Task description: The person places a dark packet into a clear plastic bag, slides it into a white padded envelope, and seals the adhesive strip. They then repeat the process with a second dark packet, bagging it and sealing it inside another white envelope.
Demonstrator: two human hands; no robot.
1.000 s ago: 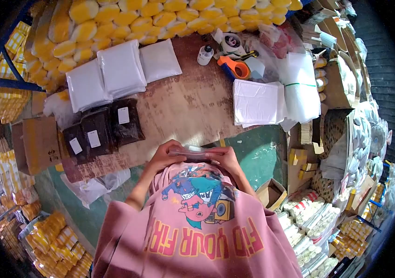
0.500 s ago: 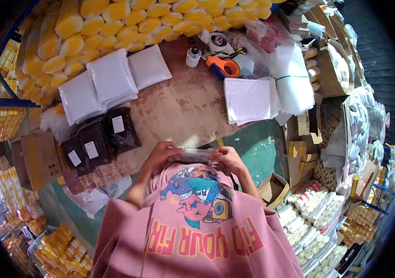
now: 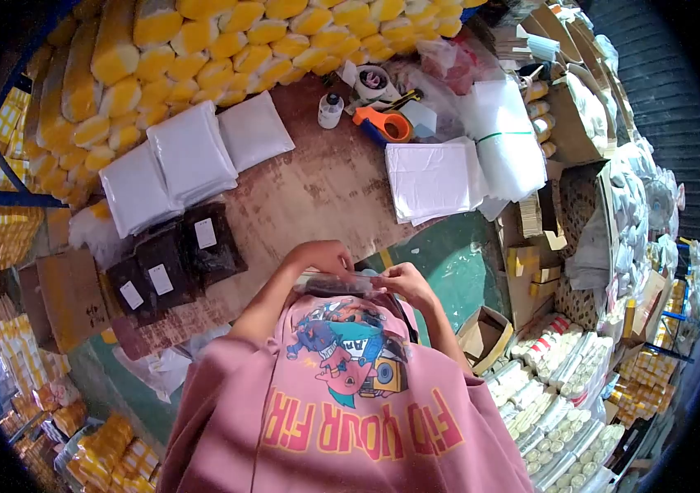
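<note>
A clear plastic bag is close against the front of my pink top, partly hidden by my fingers. My left hand reaches over the bag's upper edge, its fingers bent together and pinching that edge near the middle. With thumb and fingers closed, my right hand grips the bag's right end. The two hands' fingertips are close together. What is inside the bag, if anything, I cannot make out.
Ahead is a worn wooden table bearing white packages, dark labelled packages, a small bottle, an orange tape dispenser, white sheets and a bubble-wrap roll. Yellow-ended rolls are stacked behind. An open carton stands right.
My left hand has moved right along the bag's upper edge, from its left end towards my right hand. My right hand still holds the right end. The view has shifted slightly.
</note>
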